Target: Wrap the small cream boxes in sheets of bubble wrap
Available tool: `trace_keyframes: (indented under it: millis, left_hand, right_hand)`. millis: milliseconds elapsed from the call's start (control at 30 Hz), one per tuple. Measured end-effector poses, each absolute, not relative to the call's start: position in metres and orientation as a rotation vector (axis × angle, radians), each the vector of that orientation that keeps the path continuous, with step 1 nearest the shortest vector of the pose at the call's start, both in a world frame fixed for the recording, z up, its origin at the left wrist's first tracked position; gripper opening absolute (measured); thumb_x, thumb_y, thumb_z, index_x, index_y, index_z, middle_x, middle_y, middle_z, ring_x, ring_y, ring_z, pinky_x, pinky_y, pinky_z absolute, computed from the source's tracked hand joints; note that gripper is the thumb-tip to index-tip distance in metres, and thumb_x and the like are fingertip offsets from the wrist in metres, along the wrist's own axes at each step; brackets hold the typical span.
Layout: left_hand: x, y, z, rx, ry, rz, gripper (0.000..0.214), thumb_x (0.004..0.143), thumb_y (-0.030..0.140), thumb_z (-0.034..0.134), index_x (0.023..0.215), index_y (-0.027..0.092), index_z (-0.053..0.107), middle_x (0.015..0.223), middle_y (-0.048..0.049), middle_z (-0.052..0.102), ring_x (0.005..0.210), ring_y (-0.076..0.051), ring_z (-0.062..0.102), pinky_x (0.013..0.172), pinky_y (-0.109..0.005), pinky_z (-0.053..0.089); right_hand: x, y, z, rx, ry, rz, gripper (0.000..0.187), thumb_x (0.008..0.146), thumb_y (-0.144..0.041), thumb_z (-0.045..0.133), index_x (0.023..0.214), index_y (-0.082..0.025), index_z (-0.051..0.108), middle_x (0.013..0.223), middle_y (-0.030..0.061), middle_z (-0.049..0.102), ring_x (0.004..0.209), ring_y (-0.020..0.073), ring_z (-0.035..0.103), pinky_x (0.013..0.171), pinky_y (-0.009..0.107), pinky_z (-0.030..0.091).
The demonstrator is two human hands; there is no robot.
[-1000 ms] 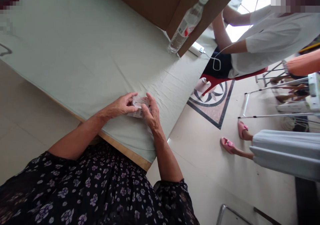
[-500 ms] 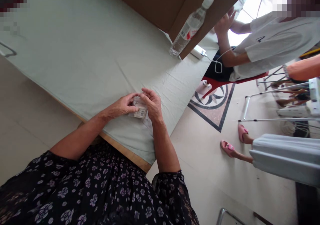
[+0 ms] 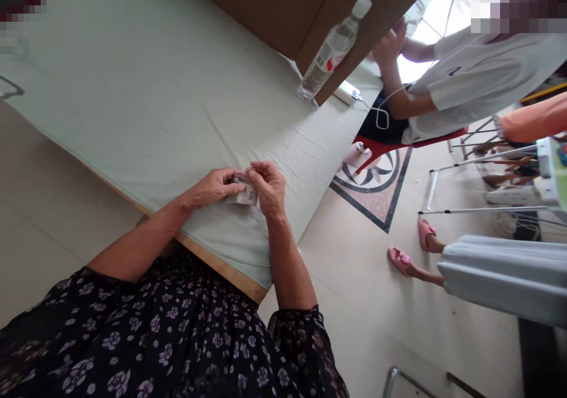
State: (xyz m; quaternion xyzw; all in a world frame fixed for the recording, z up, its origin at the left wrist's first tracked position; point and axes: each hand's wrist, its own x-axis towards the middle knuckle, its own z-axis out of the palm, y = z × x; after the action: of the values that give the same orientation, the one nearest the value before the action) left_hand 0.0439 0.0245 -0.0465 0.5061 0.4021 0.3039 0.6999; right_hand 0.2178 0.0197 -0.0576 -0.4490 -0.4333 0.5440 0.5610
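Both my hands meet over the near edge of a table covered in a pale green cloth (image 3: 146, 103). My left hand (image 3: 217, 186) pinches a small clear plastic packet (image 3: 246, 196) with a label on it. My right hand (image 3: 268, 185) has its fingers curled and closed on the packet's upper end. The packet rests low, just above the cloth. What is inside the packet is too small to make out.
A clear water bottle (image 3: 330, 49) leans against a brown cardboard box (image 3: 283, 8) at the far side. A white charger with a cable (image 3: 348, 93) lies beside it. A seated person in a white shirt (image 3: 465, 73) and a standing person in pink slippers (image 3: 407, 250) are at the right.
My right hand has shifted from the packet's side to its top and curled its fingers shut there. The seated person at the right has raised a hand.
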Motion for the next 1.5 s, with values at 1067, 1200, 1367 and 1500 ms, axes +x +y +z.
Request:
trace_keyframes:
  millis: [1067, 1200, 1367, 1500]
  left_hand:
    - [0.033, 0.029, -0.044, 1.325, 0.992, 0.630, 0.053, 0.087, 0.053, 0.072, 0.121, 0.013, 0.076, 0.072, 0.0008, 0.063, 0.065, -0.013, 0.053, 0.064, -0.026, 0.041]
    - [0.036, 0.027, -0.043, 1.299, 0.999, 0.627, 0.054, 0.085, 0.053, 0.074, 0.121, 0.014, 0.076, 0.081, -0.0019, 0.070, 0.068, -0.014, 0.057, 0.065, -0.026, 0.043]
    - [0.037, 0.026, -0.041, 1.280, 1.003, 0.622, 0.054, 0.082, 0.055, 0.076, 0.118, 0.015, 0.078, 0.088, -0.0035, 0.075, 0.073, -0.015, 0.061, 0.068, -0.026, 0.048]
    - [0.035, 0.027, -0.042, 1.304, 0.985, 0.624, 0.051, 0.084, 0.053, 0.076, 0.118, 0.016, 0.077, 0.091, -0.0045, 0.077, 0.075, -0.016, 0.064, 0.069, -0.026, 0.050]
  right_hand:
    - [0.244, -0.029, -0.045, -1.197, -2.106, 0.317, 0.019, 0.100, -0.026, 0.061, 0.105, -0.030, 0.079, 0.135, 0.0078, 0.075, 0.136, 0.0298, 0.062, 0.112, 0.053, 0.046]
    - [0.251, -0.039, -0.046, -1.211, -1.995, 0.411, 0.017, 0.099, -0.032, 0.064, 0.110, -0.031, 0.077, 0.147, 0.0079, 0.067, 0.139, 0.0311, 0.060, 0.118, 0.057, 0.043]
    - [0.269, -0.033, -0.049, -1.254, -1.826, 0.621, 0.060, 0.093, -0.045, 0.074, 0.148, -0.031, 0.056, 0.163, 0.0135, 0.052, 0.152, 0.0328, 0.049, 0.121, 0.059, 0.044]
    - [0.269, -0.021, -0.062, -1.282, -1.925, 0.726, 0.088, 0.083, -0.053, 0.085, 0.158, -0.029, 0.045, 0.166, 0.0169, 0.048, 0.154, 0.0357, 0.046, 0.122, 0.061, 0.042]
